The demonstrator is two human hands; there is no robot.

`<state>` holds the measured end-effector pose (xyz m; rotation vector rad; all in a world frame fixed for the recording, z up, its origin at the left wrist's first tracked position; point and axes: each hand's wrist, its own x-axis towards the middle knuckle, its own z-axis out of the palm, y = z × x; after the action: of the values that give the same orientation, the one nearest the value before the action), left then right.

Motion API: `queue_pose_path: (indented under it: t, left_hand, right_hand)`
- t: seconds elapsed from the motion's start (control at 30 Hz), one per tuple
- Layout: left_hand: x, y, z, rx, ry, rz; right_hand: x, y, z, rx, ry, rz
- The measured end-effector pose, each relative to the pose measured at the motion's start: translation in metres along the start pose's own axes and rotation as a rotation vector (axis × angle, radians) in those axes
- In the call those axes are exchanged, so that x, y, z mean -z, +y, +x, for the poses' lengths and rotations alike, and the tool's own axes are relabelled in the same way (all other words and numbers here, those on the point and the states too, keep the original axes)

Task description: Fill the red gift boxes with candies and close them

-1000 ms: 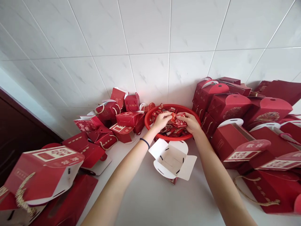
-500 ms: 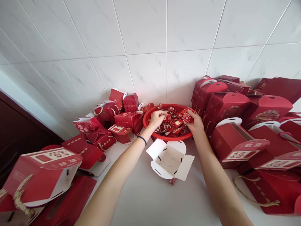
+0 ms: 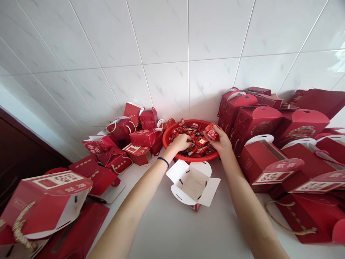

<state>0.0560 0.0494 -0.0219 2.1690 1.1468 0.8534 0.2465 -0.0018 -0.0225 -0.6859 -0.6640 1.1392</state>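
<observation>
The right hand point(image 3: 222, 143) pinches a small red wrapped sweet point(image 3: 212, 132) over the right rim of the round red plastic bowl point(image 3: 188, 158). The left hand point(image 3: 181, 142) curls among its sweets, grip unclear. Stacked red cardboard boxes point(image 3: 258, 122) crowd both sides, and bare white counter point(image 3: 172, 223) lies between the forearms.

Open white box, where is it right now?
In the head view the open box sits centre on the white counter, just in front of the red bowl.
</observation>
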Motion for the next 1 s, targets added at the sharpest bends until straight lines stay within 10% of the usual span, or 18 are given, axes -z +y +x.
queue_pose_path:
  t: [0.2,0.43,0.57,1.0]
  left_hand:
    - [0.021,0.02,-0.012,-0.035,0.178,-0.113]
    - [0.053,0.05,-0.085,-0.044,-0.218,-0.331]
    - [0.06,0.053,-0.125,-0.097,-0.149,-0.139]
    - [0.05,0.028,-0.175,0.071,-0.119,-0.211]
  right_hand:
    - [-0.01,-0.013,-0.018,-0.036,-0.107,-0.096]
    - [-0.03,-0.05,-0.069,-0.09,-0.32,-0.313]
    - [-0.044,-0.066,-0.1,-0.032,-0.55,-0.65]
    - [-0.053,-0.033,-0.125,0.106,-0.821,-1.242]
